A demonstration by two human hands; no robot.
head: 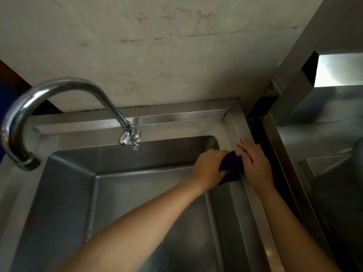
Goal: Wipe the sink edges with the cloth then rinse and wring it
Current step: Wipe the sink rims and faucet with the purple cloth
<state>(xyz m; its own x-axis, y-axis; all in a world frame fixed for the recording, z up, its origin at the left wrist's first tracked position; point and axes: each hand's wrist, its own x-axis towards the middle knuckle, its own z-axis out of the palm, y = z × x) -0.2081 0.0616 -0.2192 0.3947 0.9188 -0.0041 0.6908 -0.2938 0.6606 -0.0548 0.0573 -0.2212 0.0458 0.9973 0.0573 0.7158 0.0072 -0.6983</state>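
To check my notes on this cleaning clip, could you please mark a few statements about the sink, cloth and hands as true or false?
1. The cloth is dark purple. True.
2. The cloth lies at the left rim. False: it is at the right rim of the sink, near the back corner.
3. The left hand grips the cloth. True.
4. Water runs from the faucet. False: no stream shows.
5. The right hand rests on the right rim, beside the cloth. True.
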